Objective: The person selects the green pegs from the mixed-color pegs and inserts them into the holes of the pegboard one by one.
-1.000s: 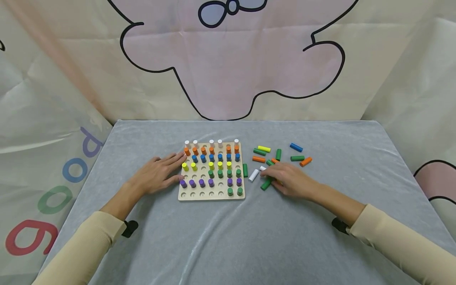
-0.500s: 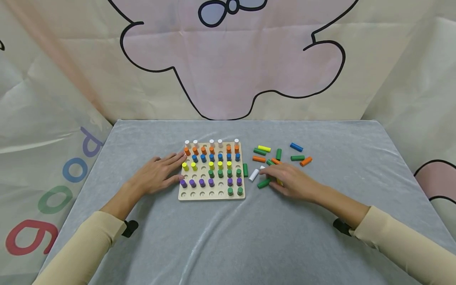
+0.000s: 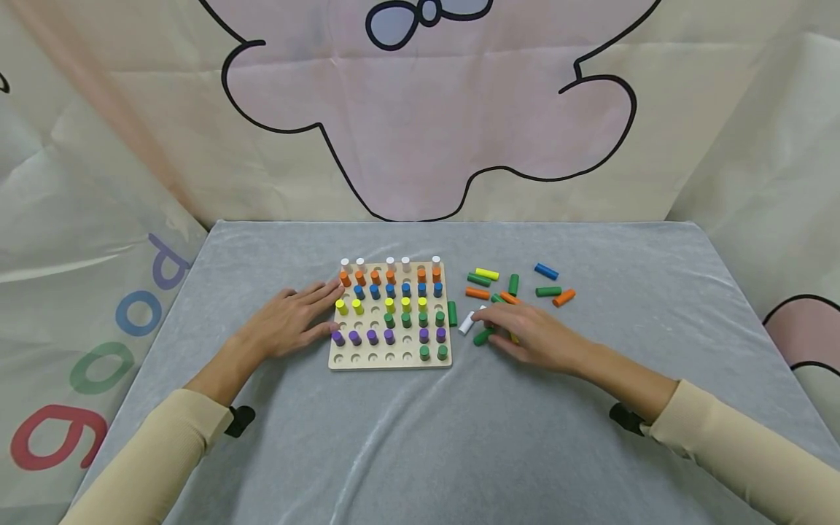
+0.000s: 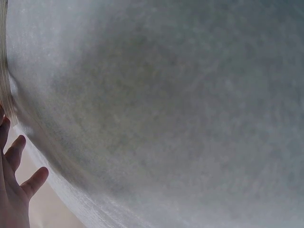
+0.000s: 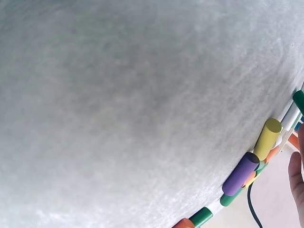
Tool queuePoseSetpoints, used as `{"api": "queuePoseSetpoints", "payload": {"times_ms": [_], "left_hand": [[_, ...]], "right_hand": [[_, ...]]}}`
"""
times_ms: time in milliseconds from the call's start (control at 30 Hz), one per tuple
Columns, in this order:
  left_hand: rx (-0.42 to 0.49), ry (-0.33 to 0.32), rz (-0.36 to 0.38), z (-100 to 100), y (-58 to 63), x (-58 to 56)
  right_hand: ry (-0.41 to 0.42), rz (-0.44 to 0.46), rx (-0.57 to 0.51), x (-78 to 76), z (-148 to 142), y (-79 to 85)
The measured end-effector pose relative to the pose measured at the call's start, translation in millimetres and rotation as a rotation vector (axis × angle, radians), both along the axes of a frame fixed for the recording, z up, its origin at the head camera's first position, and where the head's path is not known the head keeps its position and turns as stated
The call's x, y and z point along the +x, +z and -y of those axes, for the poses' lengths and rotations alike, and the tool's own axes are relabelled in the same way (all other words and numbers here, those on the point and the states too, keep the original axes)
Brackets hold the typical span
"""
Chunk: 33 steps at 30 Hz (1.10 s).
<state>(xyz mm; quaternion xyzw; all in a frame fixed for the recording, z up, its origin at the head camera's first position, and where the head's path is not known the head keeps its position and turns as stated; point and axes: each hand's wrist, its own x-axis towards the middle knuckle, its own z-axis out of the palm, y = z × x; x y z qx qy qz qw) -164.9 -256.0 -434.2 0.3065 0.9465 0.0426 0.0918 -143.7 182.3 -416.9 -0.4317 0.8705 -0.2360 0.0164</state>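
Observation:
A wooden pegboard (image 3: 380,359) holds rows of upright white, orange, blue, yellow, green and purple pegs. My left hand (image 3: 286,321) rests against its left side, fingers spread, with fingertips and thumb on that edge; part of the hand (image 4: 14,190) shows in the left wrist view. Right of the board, my right hand (image 3: 533,332) bends low over the loose pegs. Its thumb and fingers pinch a green peg (image 3: 482,337), partly hidden by the hand. A white peg (image 3: 467,323) lies just left of the fingertips. A yellow peg (image 5: 267,139) and a purple peg (image 5: 241,174) appear in the right wrist view.
Loose pegs lie scattered beyond the right hand, among them a blue peg (image 3: 546,271), an orange peg (image 3: 563,297) and a yellow peg (image 3: 487,274). A green peg (image 3: 452,313) lies along the board's right edge. Grey cloth (image 3: 394,452) covers the table.
My right hand has shifted slightly left, and the green peg at its fingertips has moved left with it. The left hand and the board have stayed still.

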Motion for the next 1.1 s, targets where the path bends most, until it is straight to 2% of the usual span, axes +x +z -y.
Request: {"api": "queuePoseSetpoints", "payload": {"times_ms": [233, 733, 1100], "left_hand": [[-0.007, 0.004, 0.009, -0.8, 0.6, 0.2], [-0.005, 0.004, 0.004, 0.2, 0.3, 0.5], [0.008, -0.002, -0.018, 0.5, -0.3, 1.7]], "right_hand": [[-0.002, -0.052, -0.037, 0.6, 3.2, 1.9], [0.041, -0.245, -0.151, -4.7, 14.0, 11.9], [0.046, -0.317, -0.202, -7.5, 25.0, 20.5]]}}
